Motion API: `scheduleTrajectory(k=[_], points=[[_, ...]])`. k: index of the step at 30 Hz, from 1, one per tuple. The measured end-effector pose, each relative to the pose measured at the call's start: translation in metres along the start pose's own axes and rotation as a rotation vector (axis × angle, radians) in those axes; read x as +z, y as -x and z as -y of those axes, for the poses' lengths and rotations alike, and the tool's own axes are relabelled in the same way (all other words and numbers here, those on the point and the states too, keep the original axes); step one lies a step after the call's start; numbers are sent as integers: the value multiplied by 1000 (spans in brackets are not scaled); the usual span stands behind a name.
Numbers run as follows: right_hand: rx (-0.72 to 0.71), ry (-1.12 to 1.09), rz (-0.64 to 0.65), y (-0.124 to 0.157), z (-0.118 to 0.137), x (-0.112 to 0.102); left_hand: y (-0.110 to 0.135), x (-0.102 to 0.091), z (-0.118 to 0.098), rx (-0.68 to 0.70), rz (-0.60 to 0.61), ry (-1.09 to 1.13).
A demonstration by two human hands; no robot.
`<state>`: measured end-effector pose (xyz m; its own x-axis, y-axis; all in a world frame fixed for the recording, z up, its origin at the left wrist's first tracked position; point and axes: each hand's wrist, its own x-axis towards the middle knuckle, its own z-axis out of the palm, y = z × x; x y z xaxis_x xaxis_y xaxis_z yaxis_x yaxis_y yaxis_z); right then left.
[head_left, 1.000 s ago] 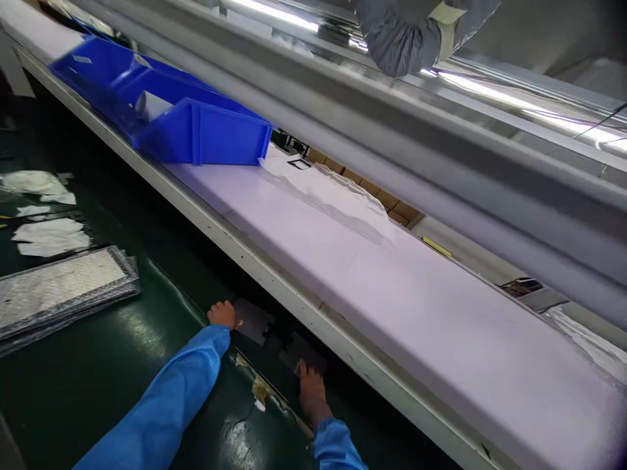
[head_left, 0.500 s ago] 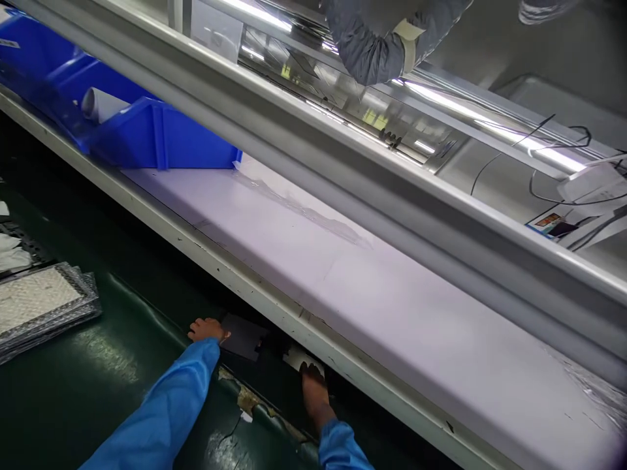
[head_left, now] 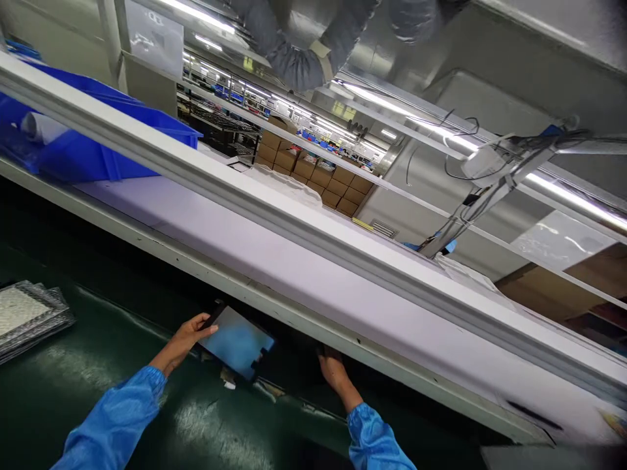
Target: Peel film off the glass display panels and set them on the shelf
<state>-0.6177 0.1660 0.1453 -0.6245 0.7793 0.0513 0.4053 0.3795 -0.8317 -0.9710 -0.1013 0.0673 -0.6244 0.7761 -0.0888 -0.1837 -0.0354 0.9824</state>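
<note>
My left hand point(head_left: 186, 336) grips the left edge of a thin, flat panel point(head_left: 239, 343), thumb on top. The panel has a glossy face that reflects blue, with notches along its right edge. It is tilted above the green work surface point(head_left: 161, 411), close to the shelf's front edge. To the right, my right hand point(head_left: 336, 372) reaches into the dark gap under the shelf. Its fingertips are lost in shadow, and whether anything is in them does not show.
Above the hands runs a white shelf point(head_left: 313, 281) with a pale front edge and a metal rail point(head_left: 274, 215). Blue bins point(head_left: 132, 150) stand on it at the left. Bubble-wrapped panels point(head_left: 34, 320) lie stacked at far left. Torn matting point(head_left: 228, 377) marks the green surface's ridge.
My left hand has lifted the panel from the dark gap and tilted it up. My right hand has left the pale piece it touched. The camera view has tipped upward.
</note>
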Motion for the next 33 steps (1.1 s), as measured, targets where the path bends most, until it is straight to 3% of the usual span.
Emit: scheduleTrajectory(k=[3, 6, 8, 11, 15, 19, 22, 26, 30, 33], points=[[-33, 14, 93, 60, 10, -15, 79, 60, -34, -143, 75, 219], [-87, -160, 233, 133, 6, -18, 160, 138, -42, -289, 89, 356], [-76, -302, 269, 184, -7, -21, 207, 185, -35, -331, 99, 390], [14, -433, 248, 260, -40, -37, 263, 240, -16, -333, 88, 321], [159, -453, 115, 358, -80, -78, 319, 302, 8, -273, 79, 139], [175, -542, 84, 437, -102, -117, 364, 362, 21, -253, 124, -83], [217, -562, 40, 481, -115, -136, 388, 394, 26, -158, 122, -308], [214, -593, 2, 517, -123, -151, 404, 413, 28, -45, 146, -441], [164, -599, -12, 532, -113, -157, 407, 423, 31, -26, 181, -430], [151, -591, -21, 535, -102, -153, 420, 428, 41, -61, 26, -264]])
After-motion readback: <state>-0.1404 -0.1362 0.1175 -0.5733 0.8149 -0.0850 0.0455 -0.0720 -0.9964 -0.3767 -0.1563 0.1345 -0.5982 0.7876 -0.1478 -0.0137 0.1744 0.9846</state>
